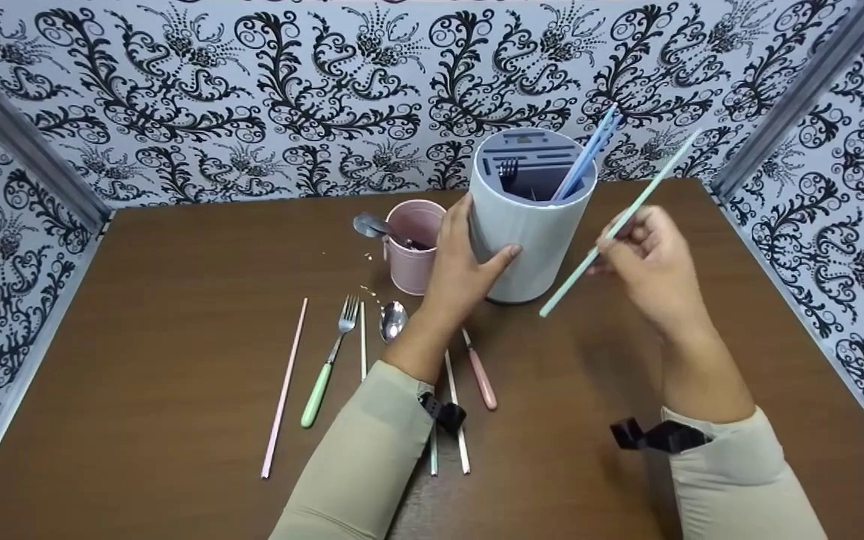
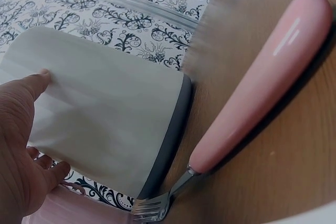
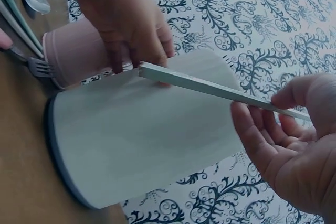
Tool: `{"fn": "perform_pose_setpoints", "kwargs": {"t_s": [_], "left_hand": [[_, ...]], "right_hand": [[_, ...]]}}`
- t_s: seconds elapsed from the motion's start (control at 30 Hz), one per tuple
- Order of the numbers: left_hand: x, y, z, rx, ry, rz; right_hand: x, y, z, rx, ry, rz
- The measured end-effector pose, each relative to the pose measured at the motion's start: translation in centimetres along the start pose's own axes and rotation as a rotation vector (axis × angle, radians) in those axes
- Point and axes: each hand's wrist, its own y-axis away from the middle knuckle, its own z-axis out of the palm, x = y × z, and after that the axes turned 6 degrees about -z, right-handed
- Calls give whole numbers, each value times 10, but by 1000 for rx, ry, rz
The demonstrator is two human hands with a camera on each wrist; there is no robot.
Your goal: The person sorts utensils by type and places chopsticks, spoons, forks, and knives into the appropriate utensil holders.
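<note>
A pale grey cylindrical utensil holder (image 1: 533, 251) stands upright, its dark slotted top holding blue chopsticks (image 1: 586, 154) and a fork (image 1: 508, 171). My left hand (image 1: 462, 259) rests against its left side, thumb laid across the front and fingers along the side. In my right hand (image 1: 653, 266), a mint-green chopstick (image 1: 653, 182) is pinched between thumb and fingers, slanting in the air right of the holder. The right wrist view shows the chopstick's squared end (image 3: 152, 72) in front of the holder's wall.
Left of the holder, a pink cup (image 1: 411, 266) contains a spoon (image 1: 372, 225) and other cutlery. On the brown table lie a pink chopstick (image 1: 286, 386), a green-handled fork (image 1: 317, 394), a spoon (image 1: 393, 321), a pink-handled fork (image 1: 483, 379) and several pale chopsticks, partly under my left arm. Patterned walls enclose the table.
</note>
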Motion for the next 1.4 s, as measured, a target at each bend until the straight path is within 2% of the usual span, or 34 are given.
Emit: {"fn": "perform_pose_setpoints", "kwargs": {"t_s": [0.27,0.57,0.77,1.0,1.4], "left_hand": [[-2,0,-1,-2,-3,-6],[-2,-1,-1,-6,2,-8],[-2,-1,-1,-4,6,0],[-1,0,-1,2,-12,13],[0,0,1,-1,-9,0]], "right_hand": [[-15,-19,2,186,-138,-98],[-30,-39,7,414,-363,-252],[-34,-47,15,518,-404,-329],[-26,-52,27,526,-338,-352],[7,-68,27,428,-104,-318]]}}
